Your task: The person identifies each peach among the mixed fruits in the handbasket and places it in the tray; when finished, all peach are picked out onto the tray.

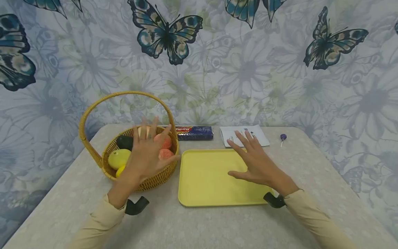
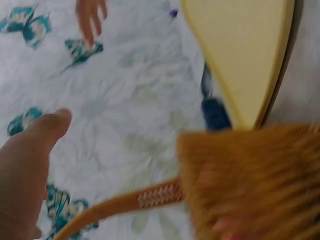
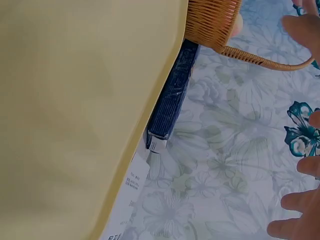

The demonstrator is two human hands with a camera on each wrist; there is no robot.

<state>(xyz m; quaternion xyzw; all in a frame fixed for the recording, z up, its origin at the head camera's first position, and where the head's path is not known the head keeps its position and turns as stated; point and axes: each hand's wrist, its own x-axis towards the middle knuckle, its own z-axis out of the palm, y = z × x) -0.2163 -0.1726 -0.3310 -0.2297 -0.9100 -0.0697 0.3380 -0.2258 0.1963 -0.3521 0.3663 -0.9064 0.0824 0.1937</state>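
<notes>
Over the tray (image 1: 208,178), right fingers (image 1: 242,139)

From my head feed I note a dark blue pasta packet (image 1: 196,133), "Barilla" on its label, lying along the far edge of the pale table (image 1: 168,226). Right of it: a printed white paper (image 1: 229,135), partly hidden; then a purple lollipop (image 1: 283,137), stick towards me. Behind: floral wallpaper (image 1: 199,88) bearing teal butterflies (image 1: 167,34).
</notes>
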